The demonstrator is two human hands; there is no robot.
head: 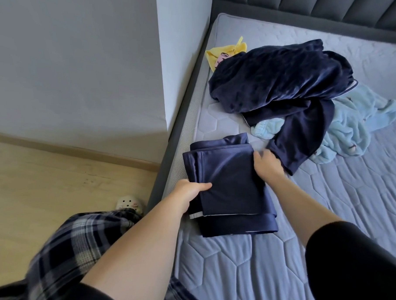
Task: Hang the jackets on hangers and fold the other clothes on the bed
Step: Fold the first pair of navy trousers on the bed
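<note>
A folded navy cloth [231, 192] lies flat on the bed [349, 201], close to the bed's left edge. The left grip [190, 190] clasps the cloth's left edge, thumb on top and fingers tucked under. The right grip [268, 163] holds the cloth's far right corner, fingers curled over the edge and slightly blurred. Beyond the cloth sits a loose navy pile [275, 80], one leg of it trailing down just beside the right grip. A pale blue garment [352, 124] lies beyond and to the right of the cloth, partly under the pile. A yellow garment [221, 54] peeks out behind the pile, farthest from the cloth.
</note>
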